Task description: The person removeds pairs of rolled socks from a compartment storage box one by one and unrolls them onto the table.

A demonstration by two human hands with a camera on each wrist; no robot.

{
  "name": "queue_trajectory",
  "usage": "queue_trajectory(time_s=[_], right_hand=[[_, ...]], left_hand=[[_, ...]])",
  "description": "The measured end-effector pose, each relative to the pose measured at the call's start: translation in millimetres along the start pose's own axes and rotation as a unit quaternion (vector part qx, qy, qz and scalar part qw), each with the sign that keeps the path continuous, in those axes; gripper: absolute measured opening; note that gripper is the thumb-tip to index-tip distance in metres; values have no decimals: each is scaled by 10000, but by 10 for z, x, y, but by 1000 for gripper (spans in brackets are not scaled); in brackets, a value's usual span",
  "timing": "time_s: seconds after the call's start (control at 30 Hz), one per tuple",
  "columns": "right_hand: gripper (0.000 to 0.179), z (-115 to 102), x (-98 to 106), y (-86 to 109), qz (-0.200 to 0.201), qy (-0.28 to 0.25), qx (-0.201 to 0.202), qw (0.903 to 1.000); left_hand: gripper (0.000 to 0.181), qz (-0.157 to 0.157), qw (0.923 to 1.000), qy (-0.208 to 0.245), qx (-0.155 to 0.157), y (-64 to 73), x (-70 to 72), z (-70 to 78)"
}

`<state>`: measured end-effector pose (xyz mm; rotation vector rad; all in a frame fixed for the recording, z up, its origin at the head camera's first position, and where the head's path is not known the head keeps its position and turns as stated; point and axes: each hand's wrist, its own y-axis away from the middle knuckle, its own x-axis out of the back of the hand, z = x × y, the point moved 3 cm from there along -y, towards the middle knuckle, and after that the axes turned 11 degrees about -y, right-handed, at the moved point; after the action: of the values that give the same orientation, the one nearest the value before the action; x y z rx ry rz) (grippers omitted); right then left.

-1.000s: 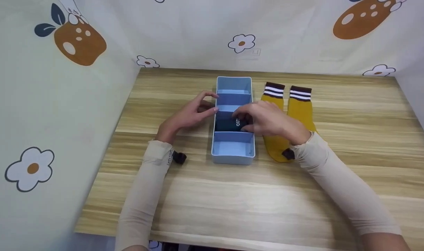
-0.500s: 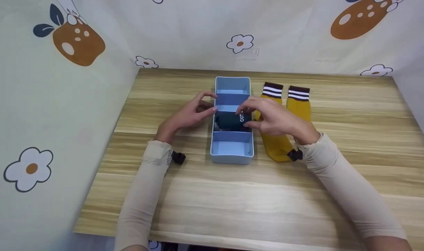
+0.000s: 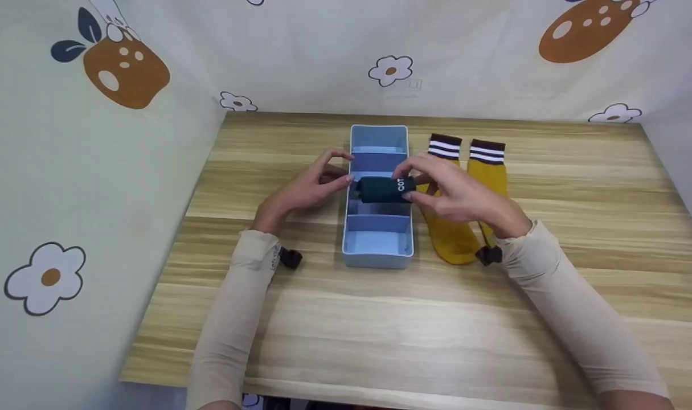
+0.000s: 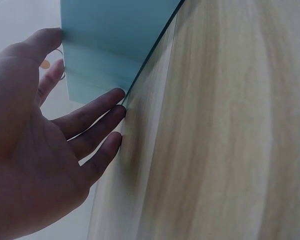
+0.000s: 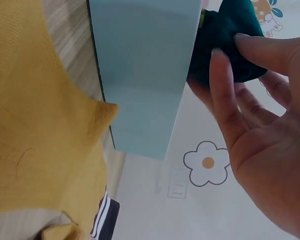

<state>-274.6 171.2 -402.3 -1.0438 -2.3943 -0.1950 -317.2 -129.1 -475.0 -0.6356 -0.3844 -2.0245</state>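
Both hands meet at the blue box (image 3: 378, 228) in the middle of the worktop (image 3: 380, 330). Right hand (image 3: 458, 193) reaches in from the right side, fingers and thumb pinching the dark green sock roll (image 3: 383, 189) at its right end; the roll sits at the box's rim, over the middle compartments, and whether it rests on the dividers or is held clear of them cannot be told. In the right wrist view the fingertips press into the roll (image 5: 225, 47) just past the box wall (image 5: 145, 75). Left hand (image 3: 306, 191) lies against the box's left wall, fingers nearly straight and spread, holding nothing; in the left wrist view its fingertips (image 4: 112, 97) touch the wall (image 4: 110, 40) where it meets the worktop. Both forearms wear beige sleeves.

Two yellow socks (image 3: 488, 176) with brown, white-striped cuffs lie flat just right of the box, side by side, cuffs pointing away; the right hand and wrist cover part of them. Cloth printed with flowers (image 3: 391, 71) and orange shapes stands around the worktop on three sides.

White letters on the roll read "COT"; the rest is hidden.
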Motion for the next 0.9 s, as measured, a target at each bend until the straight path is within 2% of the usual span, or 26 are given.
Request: queue_trajectory(time_s=[0.13,0.37,0.6,0.9], right_hand=[[34,2,50,53,69,-90,30,9999],[33,9,208,200,277,-158,331,9989],[33,91,363,431,537,-92,354,9979],[35,258,537,744,766,-151,256,9966]], left_hand=[[50,40,10000,28,-57,-1,9,8],[50,279,9995,-143,-21,-6,11,53],[44,419,9984,-373,48,-1,-12,103],[46,577,9951,-801,-44,-17,-22,148]])
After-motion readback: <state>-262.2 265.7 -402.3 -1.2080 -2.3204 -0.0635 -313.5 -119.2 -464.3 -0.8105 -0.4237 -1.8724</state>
